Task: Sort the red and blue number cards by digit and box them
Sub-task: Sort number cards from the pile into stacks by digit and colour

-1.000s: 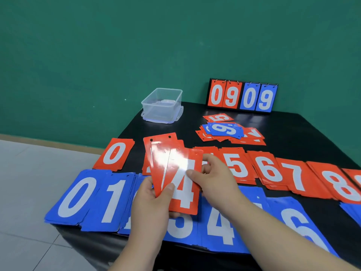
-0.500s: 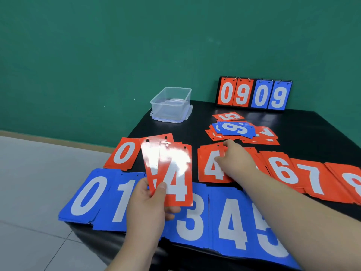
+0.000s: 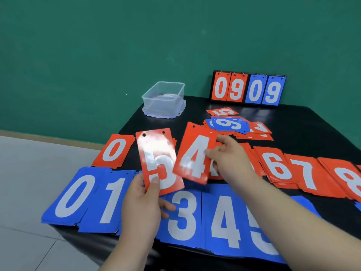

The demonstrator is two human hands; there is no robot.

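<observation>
My left hand (image 3: 141,204) grips a small stack of red cards, its top card a glossy red 5 (image 3: 159,161), held upright above the blue row. My right hand (image 3: 229,157) pinches a red 4 card (image 3: 195,155) by its right edge, tilted over the red row. Red piles 0 (image 3: 115,149), 6 (image 3: 275,166), 7 (image 3: 306,173) and 8 (image 3: 345,178) lie in the back row. Blue piles 0 (image 3: 74,194), 1 (image 3: 111,200), 3 (image 3: 181,216), 4 (image 3: 224,222) and 5 (image 3: 259,241) lie in front. The red 5 pile is hidden by my right hand.
A clear plastic box (image 3: 164,98) stands on its lid at the back left of the black table (image 3: 304,126). A flip scoreboard reading 0909 (image 3: 248,89) stands at the back. A loose heap of unsorted cards (image 3: 236,125) lies in front of it. Floor tiles drop off left.
My right hand has taken the red 4 card off my left hand's stack and holds it to the right; a red 5 is now the stack's top card.
</observation>
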